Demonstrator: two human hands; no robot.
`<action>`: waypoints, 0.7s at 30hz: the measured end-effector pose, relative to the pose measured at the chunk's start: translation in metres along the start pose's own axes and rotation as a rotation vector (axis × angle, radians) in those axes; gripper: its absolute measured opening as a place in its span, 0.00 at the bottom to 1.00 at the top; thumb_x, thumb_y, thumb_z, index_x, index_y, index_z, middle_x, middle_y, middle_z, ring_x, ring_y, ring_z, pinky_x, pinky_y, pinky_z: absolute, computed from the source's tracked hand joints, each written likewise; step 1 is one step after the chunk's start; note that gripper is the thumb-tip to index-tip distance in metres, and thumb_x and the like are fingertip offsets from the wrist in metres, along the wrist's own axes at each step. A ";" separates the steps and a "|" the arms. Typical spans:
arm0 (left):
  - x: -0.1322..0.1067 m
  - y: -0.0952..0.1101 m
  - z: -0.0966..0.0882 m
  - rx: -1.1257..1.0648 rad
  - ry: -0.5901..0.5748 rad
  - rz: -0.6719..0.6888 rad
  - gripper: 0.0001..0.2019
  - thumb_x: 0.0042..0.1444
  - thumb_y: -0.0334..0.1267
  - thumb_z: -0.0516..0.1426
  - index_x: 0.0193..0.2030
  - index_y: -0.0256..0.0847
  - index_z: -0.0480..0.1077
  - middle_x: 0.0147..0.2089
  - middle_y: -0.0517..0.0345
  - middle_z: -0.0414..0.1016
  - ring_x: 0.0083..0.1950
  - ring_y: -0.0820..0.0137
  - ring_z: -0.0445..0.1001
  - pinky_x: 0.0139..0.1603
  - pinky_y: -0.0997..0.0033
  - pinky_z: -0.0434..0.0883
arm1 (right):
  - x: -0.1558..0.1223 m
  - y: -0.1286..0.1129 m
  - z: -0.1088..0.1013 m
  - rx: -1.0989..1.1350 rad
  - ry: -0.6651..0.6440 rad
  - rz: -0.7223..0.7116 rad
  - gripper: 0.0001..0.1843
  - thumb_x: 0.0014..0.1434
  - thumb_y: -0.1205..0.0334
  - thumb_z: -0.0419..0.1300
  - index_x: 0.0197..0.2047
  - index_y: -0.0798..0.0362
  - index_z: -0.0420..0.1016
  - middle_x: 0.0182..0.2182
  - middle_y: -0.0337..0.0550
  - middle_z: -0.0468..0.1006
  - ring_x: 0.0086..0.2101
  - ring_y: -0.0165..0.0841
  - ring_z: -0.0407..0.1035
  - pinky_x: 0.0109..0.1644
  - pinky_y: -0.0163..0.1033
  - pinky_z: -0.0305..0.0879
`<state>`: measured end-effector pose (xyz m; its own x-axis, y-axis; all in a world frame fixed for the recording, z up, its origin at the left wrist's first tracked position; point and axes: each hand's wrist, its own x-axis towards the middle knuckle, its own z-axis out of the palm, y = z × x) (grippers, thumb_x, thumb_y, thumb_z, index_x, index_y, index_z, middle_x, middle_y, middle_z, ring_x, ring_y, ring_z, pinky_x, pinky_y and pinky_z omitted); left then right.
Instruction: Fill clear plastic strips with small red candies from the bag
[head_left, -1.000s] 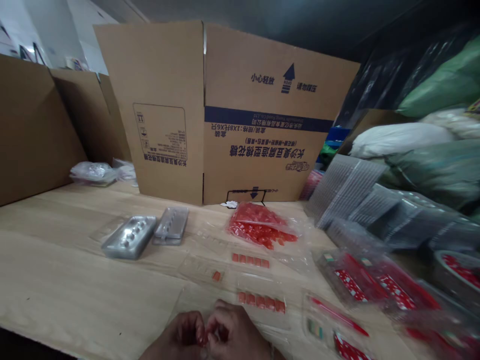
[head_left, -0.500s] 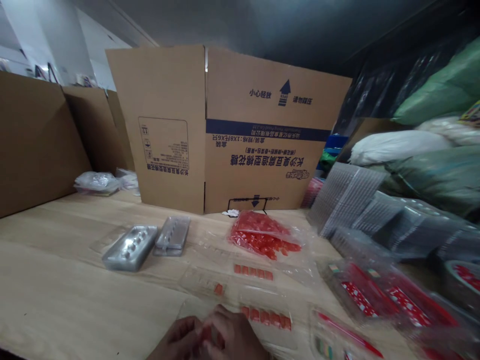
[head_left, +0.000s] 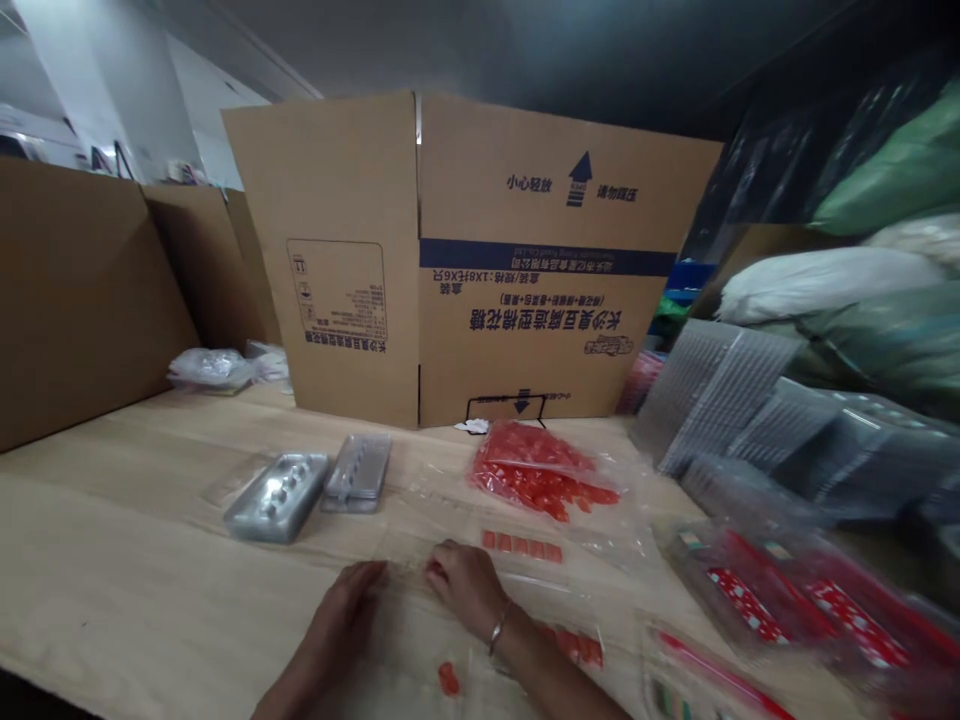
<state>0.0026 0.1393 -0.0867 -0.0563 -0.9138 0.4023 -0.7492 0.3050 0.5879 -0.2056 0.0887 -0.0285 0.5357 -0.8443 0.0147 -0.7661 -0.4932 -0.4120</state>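
Observation:
Over the clear plastic trays near the front of the table, my right hand [head_left: 469,590] has its fingertips pinched together at the slots of one clear tray [head_left: 405,575]; what lies in them is hidden. My left hand [head_left: 349,605] reaches to that tray's left side, fingers stretched out and somewhat blurred. Closer to me, a single red piece [head_left: 448,679] lies in another clear tray. Under my right forearm, a row of red pieces [head_left: 574,643] is partly covered. Farther back is a filled row of red pieces [head_left: 523,546].
An opened plastic bag of red pieces [head_left: 536,465] lies behind the trays. Silver-grey tray stacks [head_left: 277,495] stand to the left. A large cardboard box [head_left: 540,300] closes off the back. Packed red-and-clear packages [head_left: 750,600] and stacked clear trays [head_left: 712,390] fill the right.
My hands were together near the front edge; they have moved forward and apart to the tray behind. A red piece now shows where they were. The view has shifted slightly.

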 end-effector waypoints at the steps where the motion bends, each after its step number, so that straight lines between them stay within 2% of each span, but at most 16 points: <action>1: 0.000 0.000 0.000 0.002 0.019 -0.008 0.18 0.47 0.31 0.51 0.44 0.35 0.74 0.42 0.47 0.79 0.44 0.64 0.78 0.47 0.63 0.76 | -0.002 -0.001 0.001 -0.001 -0.004 -0.019 0.08 0.59 0.65 0.56 0.38 0.52 0.76 0.39 0.41 0.79 0.41 0.30 0.72 0.42 0.31 0.60; 5: -0.007 0.006 -0.001 0.014 0.132 -0.032 0.19 0.47 0.35 0.52 0.46 0.35 0.72 0.44 0.46 0.78 0.46 0.62 0.77 0.47 0.62 0.76 | -0.001 -0.003 0.005 -0.021 -0.021 -0.053 0.07 0.59 0.65 0.55 0.38 0.53 0.75 0.40 0.43 0.78 0.41 0.32 0.72 0.42 0.33 0.61; 6: -0.012 0.008 -0.003 0.020 0.169 -0.047 0.18 0.46 0.36 0.52 0.45 0.35 0.71 0.44 0.45 0.78 0.46 0.62 0.77 0.45 0.62 0.77 | 0.000 -0.003 0.004 -0.023 -0.025 -0.053 0.07 0.59 0.66 0.55 0.39 0.53 0.75 0.40 0.43 0.78 0.41 0.32 0.72 0.42 0.34 0.61; 8: -0.023 0.015 -0.008 0.013 0.210 -0.113 0.14 0.48 0.37 0.51 0.40 0.37 0.71 0.37 0.48 0.78 0.38 0.64 0.78 0.37 0.66 0.77 | 0.001 -0.004 0.000 -0.018 -0.031 -0.052 0.07 0.59 0.66 0.55 0.38 0.53 0.75 0.39 0.43 0.78 0.40 0.32 0.72 0.42 0.33 0.62; 10: -0.032 0.022 -0.014 -0.014 0.154 -0.187 0.11 0.50 0.40 0.51 0.34 0.39 0.72 0.29 0.54 0.76 0.29 0.66 0.76 0.28 0.70 0.75 | -0.002 -0.006 -0.005 0.000 -0.030 -0.055 0.07 0.59 0.67 0.55 0.38 0.53 0.75 0.41 0.42 0.77 0.40 0.30 0.72 0.42 0.32 0.62; 11: -0.034 0.026 -0.017 -0.024 0.095 -0.214 0.11 0.52 0.41 0.51 0.34 0.40 0.72 0.28 0.55 0.75 0.27 0.67 0.75 0.27 0.71 0.74 | -0.005 -0.008 -0.007 0.011 -0.023 -0.057 0.08 0.60 0.67 0.54 0.38 0.53 0.75 0.42 0.41 0.76 0.41 0.29 0.71 0.43 0.31 0.62; 13: -0.033 0.032 -0.019 -0.005 -0.032 -0.225 0.13 0.53 0.42 0.50 0.37 0.41 0.74 0.31 0.54 0.75 0.30 0.68 0.75 0.31 0.70 0.74 | -0.014 -0.013 -0.008 0.021 -0.033 -0.066 0.09 0.60 0.67 0.53 0.38 0.53 0.76 0.43 0.42 0.75 0.40 0.29 0.71 0.43 0.31 0.62; 15: -0.026 0.038 -0.017 0.074 -0.136 -0.215 0.14 0.54 0.39 0.49 0.41 0.43 0.74 0.35 0.53 0.75 0.37 0.66 0.76 0.38 0.69 0.73 | -0.025 -0.019 -0.003 -0.004 -0.104 -0.063 0.10 0.58 0.69 0.54 0.36 0.53 0.77 0.39 0.45 0.77 0.39 0.33 0.72 0.41 0.35 0.64; 18: -0.013 0.042 -0.011 0.172 -0.247 -0.217 0.13 0.56 0.34 0.46 0.32 0.42 0.72 0.32 0.53 0.74 0.36 0.66 0.75 0.38 0.68 0.70 | -0.036 -0.024 0.010 -0.034 -0.199 -0.044 0.11 0.55 0.70 0.55 0.35 0.54 0.79 0.37 0.49 0.78 0.39 0.41 0.72 0.41 0.40 0.65; 21: -0.010 0.041 -0.007 0.194 -0.257 -0.226 0.12 0.55 0.32 0.45 0.26 0.41 0.66 0.30 0.52 0.73 0.33 0.65 0.73 0.37 0.66 0.69 | -0.037 -0.022 0.017 0.021 -0.170 -0.045 0.11 0.56 0.68 0.55 0.37 0.53 0.79 0.40 0.49 0.78 0.41 0.40 0.72 0.44 0.40 0.64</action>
<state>-0.0229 0.1625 -0.0618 -0.0209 -0.9970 0.0750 -0.8709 0.0550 0.4884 -0.2027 0.1340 -0.0355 0.6234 -0.7726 -0.1201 -0.7332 -0.5242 -0.4331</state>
